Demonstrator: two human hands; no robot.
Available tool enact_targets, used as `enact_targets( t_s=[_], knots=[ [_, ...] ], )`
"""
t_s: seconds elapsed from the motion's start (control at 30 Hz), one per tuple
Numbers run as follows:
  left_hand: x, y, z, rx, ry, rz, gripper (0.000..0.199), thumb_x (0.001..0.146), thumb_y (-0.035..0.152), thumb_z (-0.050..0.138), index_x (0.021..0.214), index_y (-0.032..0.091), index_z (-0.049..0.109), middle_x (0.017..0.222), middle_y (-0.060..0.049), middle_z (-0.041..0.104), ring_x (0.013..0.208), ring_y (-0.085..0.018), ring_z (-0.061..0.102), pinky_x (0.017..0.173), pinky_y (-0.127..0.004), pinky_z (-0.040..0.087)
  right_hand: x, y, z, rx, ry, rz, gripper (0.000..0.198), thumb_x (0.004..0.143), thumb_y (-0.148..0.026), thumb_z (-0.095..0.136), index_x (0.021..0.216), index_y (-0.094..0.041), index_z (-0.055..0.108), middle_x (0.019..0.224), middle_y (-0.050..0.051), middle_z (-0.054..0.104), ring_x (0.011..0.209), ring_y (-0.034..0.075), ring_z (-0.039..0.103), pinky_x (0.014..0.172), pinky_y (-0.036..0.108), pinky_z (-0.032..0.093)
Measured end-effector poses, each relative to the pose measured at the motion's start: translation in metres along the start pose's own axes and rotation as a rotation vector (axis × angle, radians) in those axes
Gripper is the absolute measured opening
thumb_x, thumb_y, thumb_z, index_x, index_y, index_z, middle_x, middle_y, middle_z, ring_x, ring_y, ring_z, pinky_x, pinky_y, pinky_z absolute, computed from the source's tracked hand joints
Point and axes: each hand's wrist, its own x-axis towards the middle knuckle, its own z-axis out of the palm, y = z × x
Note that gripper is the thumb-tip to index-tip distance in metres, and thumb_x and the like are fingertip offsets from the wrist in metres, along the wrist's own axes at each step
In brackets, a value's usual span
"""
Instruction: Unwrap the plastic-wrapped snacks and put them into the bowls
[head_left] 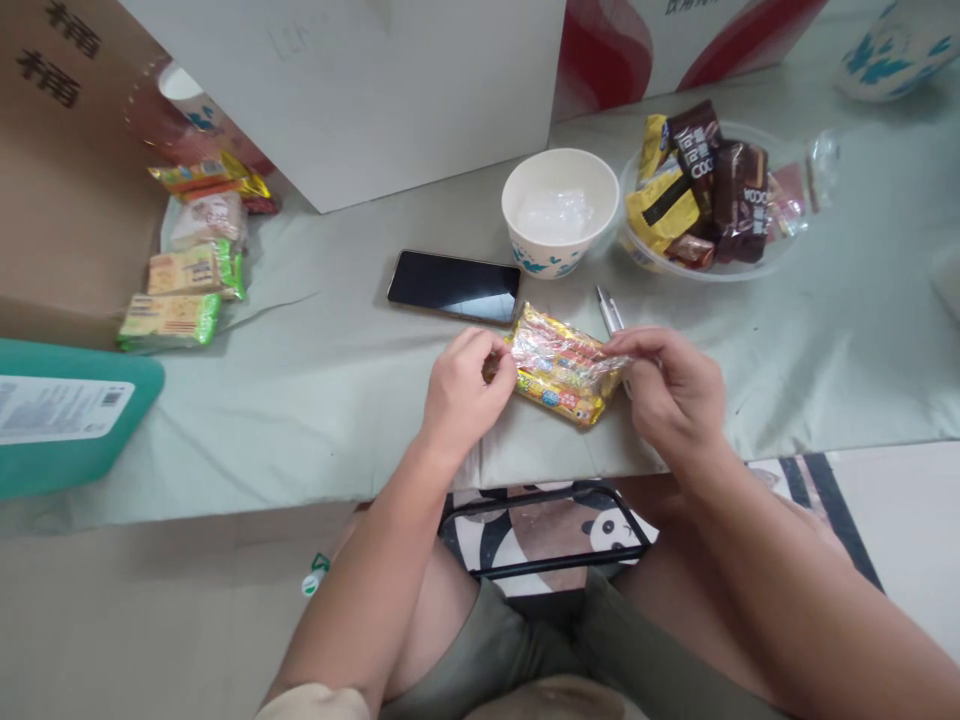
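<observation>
Between my hands, near the table's front edge, is a yellow snack packet (562,365) with a clear shiny wrapper over colourful print. My left hand (471,385) pinches its left end between thumb and fingers. At the other end, my right hand (667,385) grips the wrapper's right edge. A utility knife (609,308) lies just behind my right hand, its lower part hidden by the fingers. Behind the packet lies a black phone (454,286). A white paper bowl (559,205) with blue leaf print stands past it, clear plastic inside.
A clear plastic bowl (780,262) heaped with brown and yellow snack packs stands at the back right. Several wrapped snacks (187,265) lie at the left beside a brown carton (67,180). A teal container (112,440) occupies the left front; a large white box (375,90) blocks the back.
</observation>
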Motion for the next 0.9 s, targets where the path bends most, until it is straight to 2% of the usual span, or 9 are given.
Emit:
enact_targets(
  t_s=[0.07,0.17,0.27,0.37,0.4,0.5,0.63,0.77,0.9],
  knots=[
    [0.000,0.001,0.000,0.019,0.015,-0.032,0.014,0.087,0.014,0.055,0.076,0.021,0.057,0.080,-0.002,0.062,0.074,-0.017,0.060,0.071,-0.032,0.048,0.002,0.005,-0.003,0.021,0.038,0.014,0.021,0.083,-0.010,0.047,0.078,-0.026,0.060,0.083,0.003,0.073,0.091,0.023,0.071,0.089,0.043,0.055],
    [-0.002,0.003,0.006,0.038,0.039,0.019,0.005,0.084,0.024,0.066,0.086,0.021,0.063,0.093,-0.005,0.066,0.088,-0.021,0.063,0.082,-0.036,0.051,0.003,0.012,-0.008,-0.036,0.133,0.073,0.020,0.075,-0.008,0.047,0.070,-0.025,0.054,0.075,0.002,0.068,0.081,0.023,0.068,0.081,0.042,0.053],
    [-0.002,0.006,0.014,0.059,0.005,0.090,0.027,0.075,0.033,0.080,0.096,0.021,0.067,0.105,-0.008,0.067,0.101,-0.027,0.061,0.093,-0.042,0.051,0.004,0.015,-0.012,-0.091,0.172,0.174,0.020,0.072,-0.008,0.046,0.070,-0.025,0.055,0.071,0.001,0.064,0.071,0.022,0.063,0.072,0.040,0.049],
    [0.002,0.006,0.017,0.026,0.015,0.045,0.004,0.085,0.025,0.069,0.085,0.022,0.066,0.099,-0.006,0.068,0.095,-0.023,0.062,0.089,-0.039,0.050,0.004,0.013,-0.012,-0.114,0.160,0.190,0.020,0.069,-0.009,0.045,0.070,-0.025,0.057,0.069,0.001,0.062,0.069,0.022,0.061,0.069,0.037,0.047],
    [0.004,0.006,0.017,-0.002,0.043,0.024,0.008,0.088,0.023,0.064,0.080,0.022,0.064,0.095,-0.006,0.067,0.091,-0.022,0.062,0.085,-0.038,0.050,0.004,0.012,-0.012,-0.119,0.160,0.189,0.021,0.068,-0.009,0.045,0.069,-0.025,0.058,0.069,0.001,0.062,0.069,0.022,0.061,0.068,0.037,0.046],
    [0.009,0.004,0.009,-0.156,0.149,-0.082,0.015,0.090,0.026,0.061,0.076,0.022,0.059,0.079,-0.002,0.064,0.074,-0.017,0.059,0.070,-0.032,0.048,0.006,0.011,-0.012,-0.123,0.178,0.208,0.020,0.065,-0.010,0.044,0.067,-0.024,0.058,0.066,0.001,0.061,0.069,0.022,0.060,0.067,0.036,0.044],
    [0.013,-0.003,-0.012,-0.482,0.305,-0.361,0.017,0.085,0.030,0.065,0.073,0.023,0.055,0.067,0.002,0.059,0.051,-0.010,0.044,0.049,-0.026,0.036,0.009,0.018,-0.015,-0.122,0.198,0.263,0.019,0.065,-0.013,0.043,0.065,-0.024,0.059,0.064,0.001,0.061,0.067,0.020,0.058,0.066,0.035,0.043],
    [0.011,-0.015,-0.032,-0.533,0.310,-0.563,0.011,0.073,0.019,0.064,0.074,0.023,0.054,0.061,0.004,0.055,0.044,-0.009,0.037,0.042,-0.025,0.027,0.012,0.024,-0.017,-0.172,0.185,0.316,0.017,0.066,-0.015,0.044,0.069,-0.023,0.059,0.063,0.000,0.059,0.069,0.020,0.058,0.068,0.035,0.044],
    [0.003,-0.024,-0.033,-0.346,0.263,-0.350,0.017,0.074,0.022,0.070,0.090,0.023,0.063,0.083,-0.001,0.066,0.068,-0.014,0.057,0.057,-0.026,0.043,0.011,0.018,-0.015,-0.121,0.119,0.111,0.015,0.084,-0.025,0.052,0.091,-0.024,0.065,0.093,0.007,0.072,0.090,0.025,0.066,0.081,0.042,0.050]
  ],
)
